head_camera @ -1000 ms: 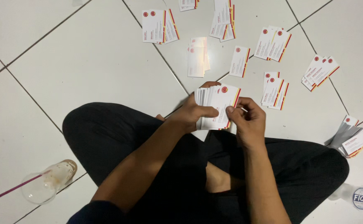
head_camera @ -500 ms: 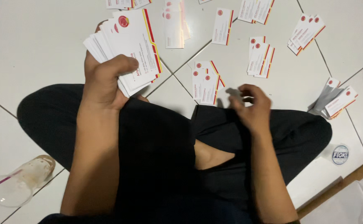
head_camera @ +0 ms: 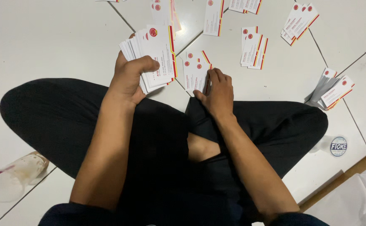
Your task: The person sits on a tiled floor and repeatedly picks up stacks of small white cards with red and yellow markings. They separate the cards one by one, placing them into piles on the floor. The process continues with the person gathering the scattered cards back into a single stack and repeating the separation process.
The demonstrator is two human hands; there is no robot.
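Sorting is the step in hand: the left hand stays out of it, clamped on a fanned stack of cards, while the right hand, fingers together, presses a card onto the small pile on the floor just beyond the knees, so the next move likely calls for peeling one card off the stack.

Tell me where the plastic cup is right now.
In the head view, the clear plastic cup lies tipped over on the white tiled floor at the lower left, beside the person's left knee.

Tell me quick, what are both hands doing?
Left hand: closed, holding a stack of cards.
Right hand: open, fingers on a small pile of cards on the floor.
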